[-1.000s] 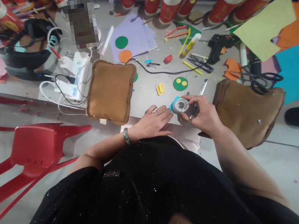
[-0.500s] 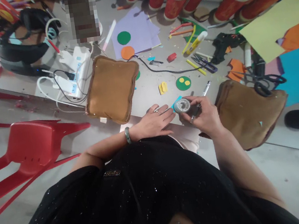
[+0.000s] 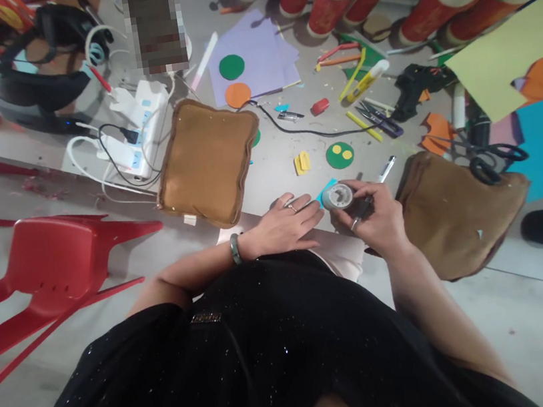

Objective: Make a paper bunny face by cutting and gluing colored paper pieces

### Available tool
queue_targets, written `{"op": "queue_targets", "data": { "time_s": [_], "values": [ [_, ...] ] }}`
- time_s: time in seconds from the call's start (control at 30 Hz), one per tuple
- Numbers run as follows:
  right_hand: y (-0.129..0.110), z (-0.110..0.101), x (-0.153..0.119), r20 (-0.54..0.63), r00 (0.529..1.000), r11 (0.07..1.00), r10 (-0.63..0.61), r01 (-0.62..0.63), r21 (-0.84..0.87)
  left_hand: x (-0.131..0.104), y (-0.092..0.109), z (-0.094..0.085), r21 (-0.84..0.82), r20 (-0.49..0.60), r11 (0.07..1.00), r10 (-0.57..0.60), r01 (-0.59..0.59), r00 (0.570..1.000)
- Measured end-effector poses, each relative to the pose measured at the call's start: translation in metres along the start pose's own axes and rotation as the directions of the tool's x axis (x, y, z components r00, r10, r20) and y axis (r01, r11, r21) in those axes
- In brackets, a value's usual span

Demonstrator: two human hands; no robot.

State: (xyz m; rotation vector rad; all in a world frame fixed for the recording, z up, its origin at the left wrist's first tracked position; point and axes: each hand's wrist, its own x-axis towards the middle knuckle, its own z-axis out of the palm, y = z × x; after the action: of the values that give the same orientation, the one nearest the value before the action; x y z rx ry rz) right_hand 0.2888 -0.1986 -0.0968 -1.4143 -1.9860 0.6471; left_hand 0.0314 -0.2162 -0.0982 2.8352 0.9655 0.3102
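Observation:
My right hand [image 3: 379, 215] is closed around a small, round, whitish cylinder [image 3: 338, 196] with a hollow-looking top. A pen-like stick with a silver end [image 3: 388, 168] also pokes out from between its fingers; its exact kind is unclear. Beneath the cylinder's left side, a piece of blue paper [image 3: 326, 189] shows at the table's front edge. My left hand [image 3: 289, 224] lies flat with fingers stretched out, its tips close to that paper. Just beyond are a green disc with two yellow dots [image 3: 340, 155] and some folded yellow pieces [image 3: 302, 163].
Brown cushions [image 3: 210, 161] flank my hands on both sides. A black glue gun [image 3: 416, 85], scissors [image 3: 495, 157] and orange scraps lie to the right. Red paper cups [image 3: 335, 2] with straws line the back. A power strip [image 3: 143, 130] and a red chair [image 3: 51, 254] are left.
The view has shifted slightly, so everything sits a little lower and mostly further right. Both hands keep nearly the same pose, and the cylinder stays over the blue paper.

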Motion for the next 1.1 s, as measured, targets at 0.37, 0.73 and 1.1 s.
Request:
{"op": "queue_targets", "data": {
  "time_s": [0.37,0.73,1.1],
  "values": [
    [-0.0007,0.0016,-0.0002,-0.028,0.999,1.000,-0.022,0.022,-0.004,-0.0012,0.0009,0.0024,0.019,-0.031,1.000,0.002,-0.001,1.000],
    [0.0006,-0.0007,0.0006,-0.008,1.000,0.997,0.006,-0.007,-0.072,-0.0015,0.0016,0.0072,0.035,-0.084,0.999,0.000,0.003,0.996],
    [-0.0034,-0.0011,0.0003,-0.001,0.999,0.997,0.050,-0.050,-0.057,-0.0012,0.0014,0.0041,0.042,-0.015,0.999,-0.001,0.002,1.000]
  ]
}}
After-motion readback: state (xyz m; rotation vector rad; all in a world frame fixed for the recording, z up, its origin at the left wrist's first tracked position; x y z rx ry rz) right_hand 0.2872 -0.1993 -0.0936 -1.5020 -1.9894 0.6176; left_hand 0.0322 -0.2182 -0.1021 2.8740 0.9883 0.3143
